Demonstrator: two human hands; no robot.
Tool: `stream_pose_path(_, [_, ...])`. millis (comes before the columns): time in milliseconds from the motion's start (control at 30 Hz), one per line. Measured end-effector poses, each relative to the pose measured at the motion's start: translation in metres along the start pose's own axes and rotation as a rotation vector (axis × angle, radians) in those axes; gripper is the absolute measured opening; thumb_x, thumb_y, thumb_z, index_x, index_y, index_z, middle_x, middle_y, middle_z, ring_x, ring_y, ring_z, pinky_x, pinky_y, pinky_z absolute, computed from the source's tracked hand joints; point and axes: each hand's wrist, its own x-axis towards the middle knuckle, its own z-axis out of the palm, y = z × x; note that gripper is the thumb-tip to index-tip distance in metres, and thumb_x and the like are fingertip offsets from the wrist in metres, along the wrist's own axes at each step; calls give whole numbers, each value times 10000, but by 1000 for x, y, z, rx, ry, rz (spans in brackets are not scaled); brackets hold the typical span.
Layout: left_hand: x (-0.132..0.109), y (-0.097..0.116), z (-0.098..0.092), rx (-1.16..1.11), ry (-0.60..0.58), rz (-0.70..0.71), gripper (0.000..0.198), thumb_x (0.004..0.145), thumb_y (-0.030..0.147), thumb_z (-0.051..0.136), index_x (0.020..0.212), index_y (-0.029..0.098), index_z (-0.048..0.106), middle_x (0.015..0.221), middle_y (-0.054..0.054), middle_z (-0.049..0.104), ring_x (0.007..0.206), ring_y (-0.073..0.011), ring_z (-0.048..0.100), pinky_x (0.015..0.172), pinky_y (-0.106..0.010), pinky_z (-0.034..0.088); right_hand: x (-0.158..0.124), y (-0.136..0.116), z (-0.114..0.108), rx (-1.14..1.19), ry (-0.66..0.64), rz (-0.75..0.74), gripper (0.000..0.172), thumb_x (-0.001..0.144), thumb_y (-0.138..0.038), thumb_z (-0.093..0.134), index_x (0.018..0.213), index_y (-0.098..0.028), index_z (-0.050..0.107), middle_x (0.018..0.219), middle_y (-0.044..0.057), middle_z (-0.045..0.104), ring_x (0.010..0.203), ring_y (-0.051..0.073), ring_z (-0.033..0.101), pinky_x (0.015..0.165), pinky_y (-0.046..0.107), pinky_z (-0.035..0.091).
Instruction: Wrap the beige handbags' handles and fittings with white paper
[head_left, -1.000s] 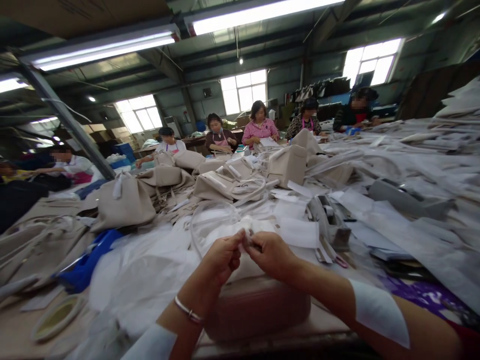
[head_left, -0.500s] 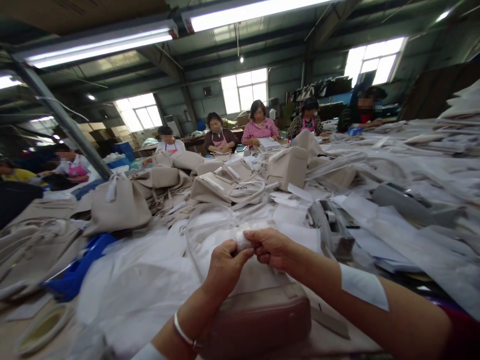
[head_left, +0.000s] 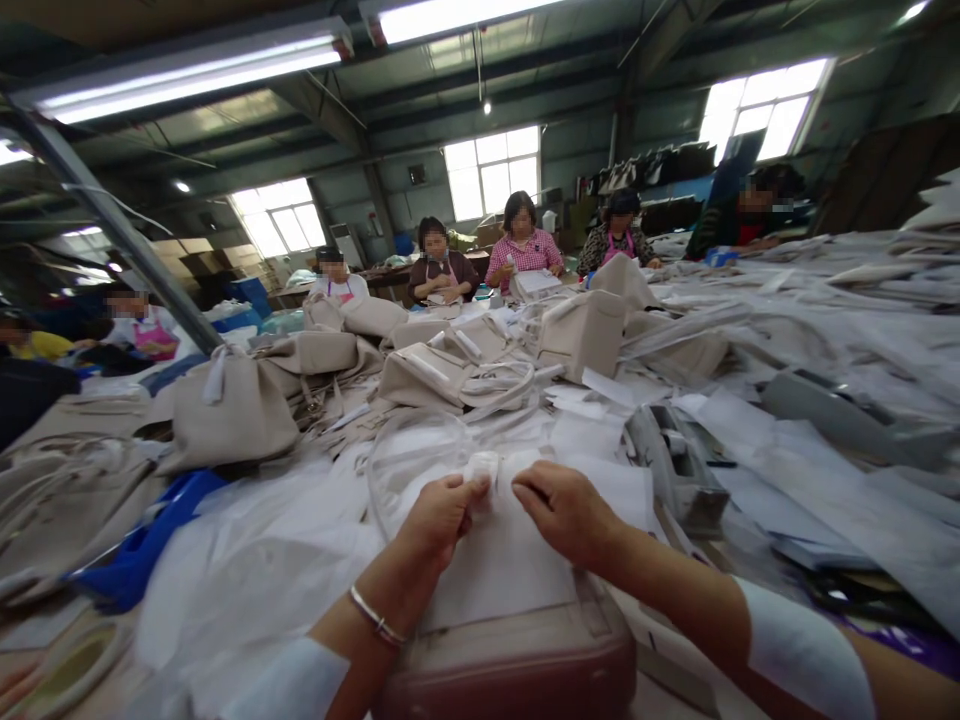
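My left hand [head_left: 442, 510] pinches a small white wrapped bundle [head_left: 481, 466] between thumb and fingers. Just right of it is my right hand [head_left: 562, 508], its fingers curled closed; whether anything is inside them is hidden. Both hands are above a handbag [head_left: 510, 660] lying in front of me, its dark reddish base towards me. White sheeting [head_left: 495, 570] covers the bag's upper side, and its looped handle [head_left: 375, 460], in clear wrapping, extends beyond my hands.
Beige handbags [head_left: 232, 410] are piled across the table. A blue tape dispenser [head_left: 142, 550] and a tape roll [head_left: 75, 665] lie on the left, a grey dispenser [head_left: 671, 465] on the right. White wrapping sheets [head_left: 247, 580] spread around. Several people sit at the far side.
My hands have drawn slightly apart; the right one moved right, off the white bundle. The left hand still grips it. The view has shifted a little.
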Motion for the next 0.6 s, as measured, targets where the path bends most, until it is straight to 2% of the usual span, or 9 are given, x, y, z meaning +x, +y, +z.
stream_pose_path(67, [-9,0,0,81,-25,76,377,578,421,844,631,118,626,503,50,499,429,-37,328,434,-192,203,-2,11,-8,154,62,111,208,875,-267,516,824,-164,689,774,45,655,743,172,576,725,292,428])
stream_pose_path(167, [-34,8,2,226,-92,212,326,652,412,800,652,108,681,541,29,533,505,-67,391,506,-204,278,0,25,-17,421,68,335,233,831,-323,563,872,-141,703,689,24,638,626,154,559,626,280,445])
stream_pose_path(233, [-55,15,3,250,-162,258,294,699,402,767,708,114,710,611,2,585,588,-103,459,577,-221,341,4,28,-23,489,94,334,258,812,-319,585,939,-128,702,713,29,639,616,143,551,614,274,452])
stream_pose_path(267, [-65,18,4,244,-203,271,280,715,395,757,736,118,719,665,-16,615,645,-128,495,623,-235,372,6,27,-26,460,108,268,259,805,-297,592,972,-131,701,752,36,642,630,138,549,626,271,454])
stream_pose_path(333, [-85,22,4,225,-279,284,263,736,383,744,781,124,731,764,-47,653,755,-176,541,710,-270,409,9,18,-36,321,92,44,273,791,-218,590,1033,-159,702,841,44,641,662,127,541,653,261,447])
stream_pose_path(400, [-101,24,3,183,-312,273,261,749,376,738,827,127,738,795,-60,662,787,-192,549,740,-289,420,11,3,-48,186,-4,-197,341,772,-145,570,1085,-193,696,895,46,632,702,129,544,680,255,439])
stream_pose_path(467, [-114,25,3,113,-314,238,267,755,377,735,854,129,741,768,-56,656,735,-166,536,702,-274,418,15,-17,-60,81,-119,-378,385,750,-131,580,1110,-213,689,931,48,629,772,147,560,722,258,431])
stream_pose_path(533, [-125,29,5,34,-316,209,262,743,384,748,817,132,742,704,-39,635,645,-123,497,629,-240,398,19,-37,-69,-28,-183,-459,318,754,-158,596,1044,-217,711,909,46,629,792,160,564,725,260,410])
stream_pose_path(600, [-135,36,8,-34,-326,214,260,713,391,772,732,135,734,628,-18,600,574,-92,451,570,-216,370,25,-53,-73,-130,-195,-465,208,783,-177,583,921,-212,734,848,38,628,733,151,548,672,255,377])
